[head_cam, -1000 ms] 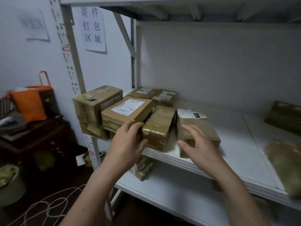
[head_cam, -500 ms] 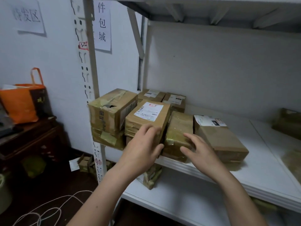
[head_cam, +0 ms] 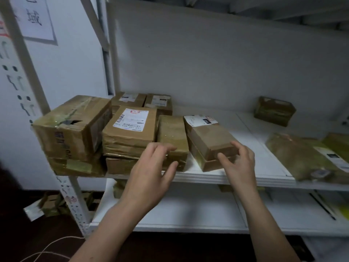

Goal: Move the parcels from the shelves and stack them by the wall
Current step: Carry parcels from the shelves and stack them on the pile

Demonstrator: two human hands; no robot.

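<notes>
Head view. Middle shelf (head_cam: pixel 236 178), white.

Left grip (head_cam: pixel 151 174): fingers spread, holding nothing, at the front of the taped parcel (head_cam: pixel 172 137).

Right grip (head_cam: pixel 238 163): half-curled at the near corner of the flat parcel (head_cam: pixel 209 138); cannot tell whether it has hold.

- Left of the left grip, crowding close: labelled parcel (head_cam: pixel 130 129) atop another, then large box (head_cam: pixel 73 127).
- Beyond the grips, two: small box (head_cam: pixel 128 99), squat box (head_cam: pixel 158 103).
- Right of the right grip: back box (head_cam: pixel 274 110), one; soft packet (head_cam: pixel 298 157), possibly two.

- A white paper sign (head_cam: pixel 35 17) showed one big black Chinese word, "域".
- A white sticker (head_cam: pixel 131 120) on top of a brown cardboard parcel (head_cam: pixel 130 138) had a barcode and numbers too tiny to read.
</notes>
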